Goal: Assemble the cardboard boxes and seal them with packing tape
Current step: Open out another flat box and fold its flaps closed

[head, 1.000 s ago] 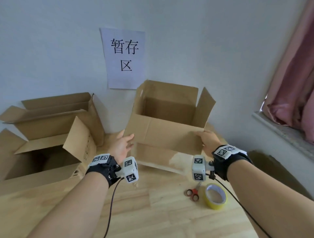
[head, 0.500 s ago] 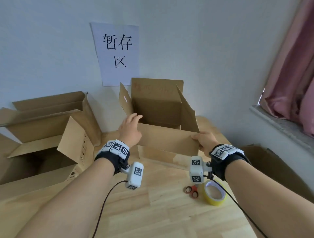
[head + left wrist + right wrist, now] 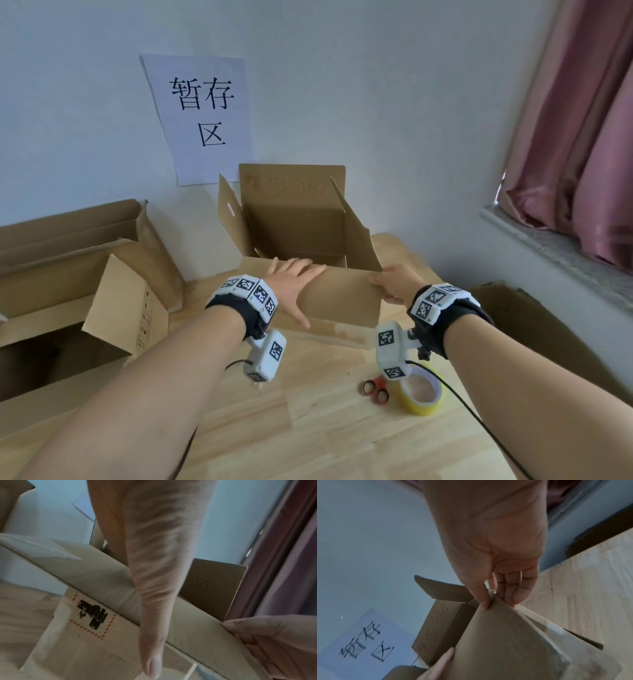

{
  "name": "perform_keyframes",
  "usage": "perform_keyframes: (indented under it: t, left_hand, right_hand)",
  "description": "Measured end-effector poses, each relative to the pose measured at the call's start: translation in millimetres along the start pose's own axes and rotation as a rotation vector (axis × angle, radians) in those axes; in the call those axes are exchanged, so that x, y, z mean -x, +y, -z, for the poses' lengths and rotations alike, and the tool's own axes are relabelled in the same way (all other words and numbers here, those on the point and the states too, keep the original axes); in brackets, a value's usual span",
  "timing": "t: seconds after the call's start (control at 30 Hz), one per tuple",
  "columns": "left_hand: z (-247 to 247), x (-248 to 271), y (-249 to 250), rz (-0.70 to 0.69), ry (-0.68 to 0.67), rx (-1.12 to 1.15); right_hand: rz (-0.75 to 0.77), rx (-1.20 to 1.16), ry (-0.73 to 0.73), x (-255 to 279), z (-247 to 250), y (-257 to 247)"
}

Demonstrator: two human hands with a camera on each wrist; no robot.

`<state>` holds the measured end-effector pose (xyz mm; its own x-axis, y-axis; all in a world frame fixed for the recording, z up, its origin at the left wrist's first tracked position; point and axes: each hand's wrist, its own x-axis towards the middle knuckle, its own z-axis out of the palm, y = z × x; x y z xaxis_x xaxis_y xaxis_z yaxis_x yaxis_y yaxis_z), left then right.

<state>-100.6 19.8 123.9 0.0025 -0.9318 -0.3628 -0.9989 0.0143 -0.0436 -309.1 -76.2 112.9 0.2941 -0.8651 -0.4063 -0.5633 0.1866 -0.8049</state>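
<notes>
An open cardboard box (image 3: 342,305) stands on the wooden table against the wall, its side flaps and back flap upright. My left hand (image 3: 294,277) lies flat on the near flap with straight fingers across its top edge; in the left wrist view the thumb (image 3: 150,662) runs down the box (image 3: 94,635) front. My right hand (image 3: 390,284) pinches the near flap's right corner, and the right wrist view shows that hand (image 3: 498,601) with the thumb above and the fingers below the flap (image 3: 505,642). A yellow tape roll (image 3: 423,394) lies near my right wrist.
Red-handled scissors (image 3: 375,390) lie left of the tape roll. Two larger open boxes (image 3: 68,274) fill the table's left side. A paper sign (image 3: 205,116) hangs on the wall. Dark cardboard (image 3: 534,325) leans beyond the table's right edge, under the windowsill and pink curtain (image 3: 582,137).
The side flaps swung from splayed outward to upright. My left hand went from the flap's left corner to lying flat on the near flap. My right hand kept its hold on the right corner.
</notes>
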Motion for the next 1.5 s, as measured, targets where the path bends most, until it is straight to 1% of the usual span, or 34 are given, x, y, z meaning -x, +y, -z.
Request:
perform_keyframes:
  t: [0.07,0.13,0.2,0.27,0.33,0.4,0.5,0.6,0.63,0.67,0.7,0.73,0.77,0.83,0.97,1.03,1.13,1.3,1.4,1.5]
  left_hand:
    - [2.7,0.7,-1.5,-0.002,-0.005,-0.007]
    - [6.0,0.9,-1.9,0.004,-0.028,-0.001]
    - [10.2,2.3,-1.1,0.013,-0.084,0.013]
    - [15.7,3.9,-0.9,0.021,-0.158,0.046]
    - [25.4,5.6,-0.3,0.033,-0.225,0.096]
    - [39.0,7.7,0.8,0.042,-0.252,0.081]
    - [52.8,10.1,-2.1,0.071,-0.220,0.047]
    - [52.1,13.2,-10.8,0.058,-0.099,0.099]
    - [51.3,14.7,-13.5,0.056,-0.042,0.110]
    - [50.7,15.6,-16.0,0.059,0.009,0.118]
    - [51.0,16.6,-17.5,0.062,0.038,0.128]
    - [53.0,17.8,-18.2,0.064,0.047,0.140]
    - [55.8,18.5,-18.9,0.067,0.045,0.149]
    - [66.2,22.0,-20.3,0.069,0.015,0.161]
    - [89.9,29.4,-26.0,0.076,-0.117,0.124]
    - [93.3,31.7,-26.7,0.086,-0.140,0.119]
    - [89.1,33.0,-22.0,0.079,-0.137,0.127]
    - [88.4,31.3,-16.7,0.096,-0.135,0.115]
    - [85.3,29.9,-18.5,0.101,-0.111,0.127]
    - [75.1,29.3,-21.2,0.105,-0.048,0.157]
  right_hand:
    - [0.046,0.246,0.058,-1.1,3.4,-5.2]
    - [0.101,0.347,0.124,-1.6,5.1,-13.2]
    - [0.102,0.365,0.140,-4.0,3.5,-19.0]
    - [0.053,0.353,0.153,-8.6,1.5,-21.7]
    - [0.015,0.285,0.175,-10.7,2.3,-23.6]
    - [0.007,0.200,0.163,-12.4,4.7,-25.1]
    - [0.065,0.060,0.098,-18.0,0.9,-22.5]
    - [0.074,0.002,0.090,-20.7,-6.1,-20.7]
    - [0.074,0.047,0.067,-20.8,-7.2,-21.2]
    - [0.046,0.150,0.051,-17.1,-6.1,-23.7]
    - [0.012,0.197,0.061,-11.4,-4.5,-27.4]
    - [0.016,0.251,0.087,-5.9,-4.7,-29.5]
    - [0.054,0.286,0.107,-2.5,-5.6,-31.7]
    - [0.082,0.363,0.099,3.7,-9.7,-34.5]
    - [0.076,0.178,0.072,-4.2,-14.6,-28.5]
    - [0.078,0.069,0.072,-3.5,-14.1,-31.2]
    - [0.108,0.072,0.043,-1.1,-15.3,-31.7]
    - [0.105,0.102,-0.025,2.6,-20.6,-30.3]
    - [0.168,0.116,-0.011,-1.6,-21.5,-26.1]
    - [0.171,0.134,0.006,-8.5,-19.9,-22.5]
